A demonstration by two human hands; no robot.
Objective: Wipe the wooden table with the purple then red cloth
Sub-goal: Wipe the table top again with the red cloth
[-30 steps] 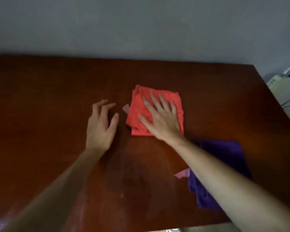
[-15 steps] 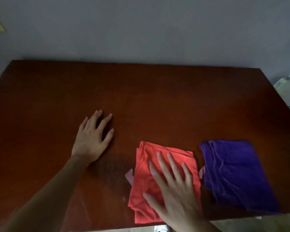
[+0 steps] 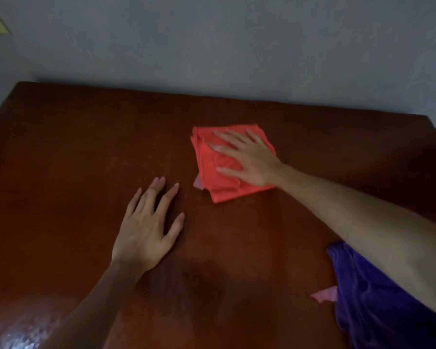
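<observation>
A folded red cloth [image 3: 209,170] lies flat on the dark wooden table [image 3: 73,152], past the middle toward the far side. My right hand [image 3: 247,159] presses down on it with the palm flat and the fingers spread. My left hand [image 3: 149,225] rests flat on the bare wood nearer to me, left of the cloth, holding nothing. A purple cloth [image 3: 378,306] with a pink tag lies crumpled at the near right edge, partly hidden under my right forearm.
A grey wall [image 3: 212,46] runs right behind the table's far edge. The table's right edge shows at far right. A glossy wet-looking patch [image 3: 23,333] shines at the near left corner.
My right hand has pushed the red cloth from the near edge away from me toward the far side. My left hand has stayed flat on the wood.
</observation>
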